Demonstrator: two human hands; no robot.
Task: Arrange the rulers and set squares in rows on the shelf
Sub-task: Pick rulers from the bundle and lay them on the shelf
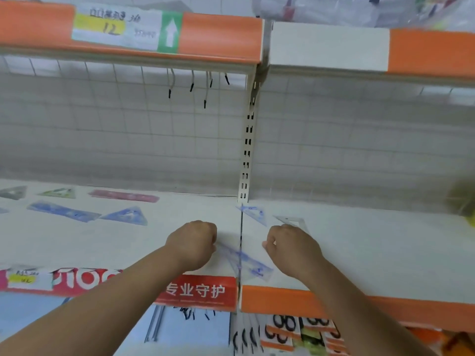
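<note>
Backing: white wire-grid panel [128,140], split by a cream slotted metal upright [246,155]. Black-tipped wire hooks [191,83] hang off the grid, top centre. Upper orange plastic price strip [221,34] carries a white paper label with a yellow patch reading "12" and a green arrow block [115,27]; a blank white insert [329,46] sits right of the upright. Clear plastic bags [334,9] sit above, blurred. Lower front: red banner with white Chinese characters [198,291], red strip with white "100" [84,278], small yellow-patched tag [28,278]. Below those: orange-and-white cards of black loops [285,327]. Yellow-green blur [462,199] at the far right, can't ID.
</note>
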